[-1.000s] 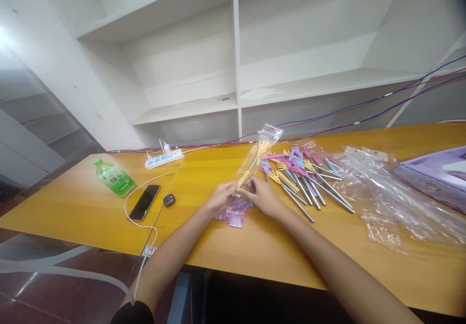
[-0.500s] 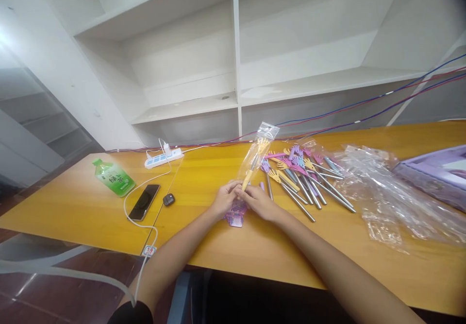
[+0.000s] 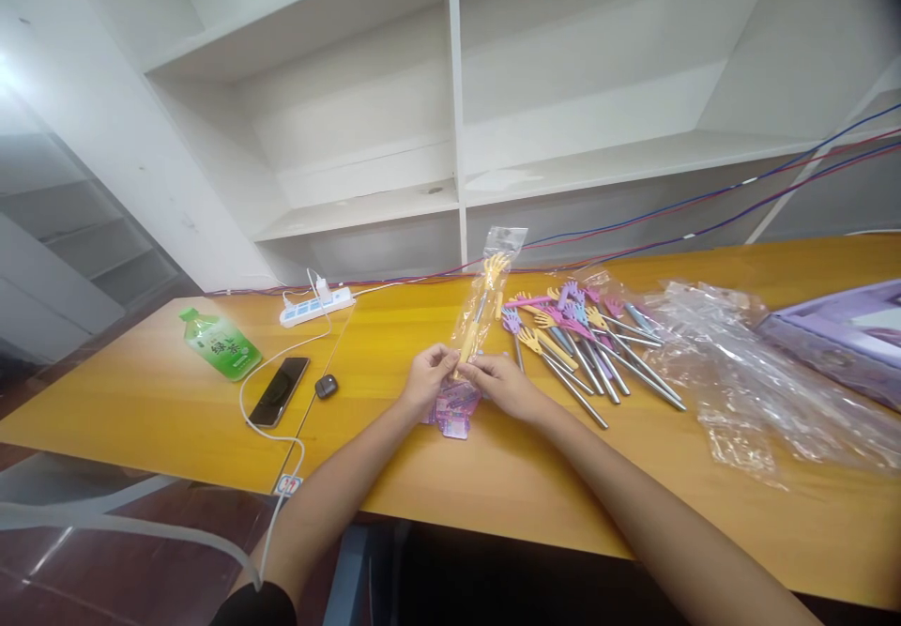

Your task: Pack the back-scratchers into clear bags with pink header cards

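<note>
A yellow back scratcher (image 3: 481, 302) with a hand-shaped head stands tilted inside a clear plastic bag (image 3: 508, 241). Both hands pinch the lower end of the bagged scratcher: my left hand (image 3: 429, 373) from the left, my right hand (image 3: 505, 384) from the right. Several small purple printed packets (image 3: 454, 415) lie on the table below my hands, partly hidden by them. Just right of my right hand spreads a pile of loose back scratchers (image 3: 577, 330), in yellow, pink, purple and blue with metal rods.
Clear plastic bags (image 3: 760, 373) lie heaped at the right, beside a lilac box (image 3: 831, 326). On the left are a green drink bottle (image 3: 221, 344), a phone (image 3: 280, 391), a black earbud case (image 3: 327, 386) and a power strip (image 3: 316, 305) with a white cable. White shelving (image 3: 457, 91) rises behind.
The bagged back scratcher has shifted slightly left and stands a little more upright. My hands have moved a bit apart at its lower end, showing more of the purple packets.
</note>
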Demonstrator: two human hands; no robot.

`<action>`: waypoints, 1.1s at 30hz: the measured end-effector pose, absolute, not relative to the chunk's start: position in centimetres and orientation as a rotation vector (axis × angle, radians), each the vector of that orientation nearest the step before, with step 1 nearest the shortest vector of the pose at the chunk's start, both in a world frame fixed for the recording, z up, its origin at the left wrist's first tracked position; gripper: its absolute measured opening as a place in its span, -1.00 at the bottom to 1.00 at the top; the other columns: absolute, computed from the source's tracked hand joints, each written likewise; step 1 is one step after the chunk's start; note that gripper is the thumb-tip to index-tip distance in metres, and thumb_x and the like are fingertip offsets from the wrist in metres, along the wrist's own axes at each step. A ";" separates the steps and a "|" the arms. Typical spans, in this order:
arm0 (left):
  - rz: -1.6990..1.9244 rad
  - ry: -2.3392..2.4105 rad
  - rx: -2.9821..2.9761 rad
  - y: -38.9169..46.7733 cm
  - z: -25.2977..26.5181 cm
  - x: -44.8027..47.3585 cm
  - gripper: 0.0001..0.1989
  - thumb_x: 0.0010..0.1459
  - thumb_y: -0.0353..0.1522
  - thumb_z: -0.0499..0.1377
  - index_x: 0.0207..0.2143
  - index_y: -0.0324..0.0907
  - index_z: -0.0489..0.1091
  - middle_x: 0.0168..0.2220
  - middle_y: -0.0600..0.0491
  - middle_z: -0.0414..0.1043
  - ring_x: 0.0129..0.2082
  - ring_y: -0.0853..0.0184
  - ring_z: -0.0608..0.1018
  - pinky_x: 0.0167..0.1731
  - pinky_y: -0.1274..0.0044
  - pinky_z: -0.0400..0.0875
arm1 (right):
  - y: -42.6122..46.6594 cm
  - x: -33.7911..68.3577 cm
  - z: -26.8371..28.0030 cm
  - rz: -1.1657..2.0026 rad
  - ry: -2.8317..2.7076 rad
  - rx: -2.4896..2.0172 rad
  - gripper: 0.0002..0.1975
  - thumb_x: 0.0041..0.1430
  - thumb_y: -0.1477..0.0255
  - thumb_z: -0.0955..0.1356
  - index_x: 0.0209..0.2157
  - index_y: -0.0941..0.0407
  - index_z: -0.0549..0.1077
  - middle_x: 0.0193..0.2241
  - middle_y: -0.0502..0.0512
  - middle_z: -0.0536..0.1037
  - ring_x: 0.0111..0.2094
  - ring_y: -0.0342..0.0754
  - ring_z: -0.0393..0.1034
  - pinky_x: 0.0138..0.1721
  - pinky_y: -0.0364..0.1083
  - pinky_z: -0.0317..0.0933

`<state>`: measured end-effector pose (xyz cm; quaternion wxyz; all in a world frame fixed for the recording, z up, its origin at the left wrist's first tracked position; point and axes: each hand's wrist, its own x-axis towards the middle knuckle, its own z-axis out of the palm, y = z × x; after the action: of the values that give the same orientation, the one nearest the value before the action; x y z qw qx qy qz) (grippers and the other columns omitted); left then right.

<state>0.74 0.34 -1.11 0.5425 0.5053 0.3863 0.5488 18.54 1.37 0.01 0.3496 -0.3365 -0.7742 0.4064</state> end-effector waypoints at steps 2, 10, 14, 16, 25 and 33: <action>1.335 0.930 1.230 0.4 -1.1 0.7 -0.53 0.06 -0.02 0.41 -0.47 -0.20 0.35 -0.54 0.19 0.24 -0.52 0.48 0.27 -0.45 0.59 0.17 | 1.2 18.6 0.3 1.093 -1.986 -0.848 -0.41 0.33 -0.09 0.21 -0.56 0.08 0.14 -0.58 -0.07 0.15 -0.51 -0.16 0.05 -0.46 -0.14 -0.02; 1.318 0.916 1.201 0.1 -0.4 0.7 -0.53 0.02 -0.02 0.44 -0.48 -0.20 0.39 -0.59 0.19 0.23 -0.57 0.48 0.26 -0.50 0.59 0.17 | 0.6 18.7 1.1 1.126 -1.958 -0.812 -0.39 0.32 -0.13 0.21 -0.55 0.09 0.18 -0.57 -0.06 0.18 -0.49 -0.16 0.07 -0.43 -0.13 0.00; 1.312 0.859 0.974 0.6 0.5 0.1 -0.46 0.11 0.12 0.29 -0.39 -0.22 0.48 -0.45 0.07 0.43 -0.44 0.39 0.45 -0.40 0.56 0.35 | 0.3 18.7 1.5 1.280 -2.085 -0.733 -0.37 0.28 -0.17 0.23 -0.55 0.09 0.23 -0.59 -0.06 0.23 -0.51 -0.15 0.10 -0.44 -0.13 0.04; 1.316 0.788 0.863 1.0 0.8 -0.3 -0.44 0.19 0.13 0.20 -0.25 -0.21 0.50 -0.32 0.01 0.52 -0.35 0.34 0.53 -0.31 0.51 0.44 | 0.0 18.6 1.7 1.365 -2.227 -0.617 -0.38 0.29 -0.15 0.25 -0.54 0.11 0.31 -0.58 -0.04 0.30 -0.50 -0.13 0.17 -0.41 -0.12 0.09; 1.388 0.788 0.795 1.4 1.0 -0.9 -0.61 0.14 -0.12 0.37 -0.19 -0.20 0.37 -0.36 0.06 0.54 -0.55 0.43 0.53 -0.51 0.57 0.39 | 0.9 19.6 0.6 0.686 -2.366 -0.927 -0.60 0.41 0.06 0.26 -0.20 0.08 0.52 -0.24 0.12 0.52 -0.26 0.00 0.39 -0.16 -0.04 0.22; 1.324 0.812 0.765 1.0 2.4 -1.2 -0.59 0.13 -0.10 0.35 -0.25 -0.27 0.41 -0.33 -0.07 0.57 -0.42 0.26 0.66 -0.40 0.50 0.56 | 2.2 19.9 -1.8 0.588 -2.473 -1.031 -0.67 0.17 0.18 0.50 -0.08 0.02 0.55 -0.10 0.10 0.46 -0.15 0.02 0.42 0.02 0.02 0.20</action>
<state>-1.20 1.01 2.36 0.6482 0.3366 0.3573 0.5822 19.95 2.18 -1.82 0.1981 -0.3685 -0.8836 0.2102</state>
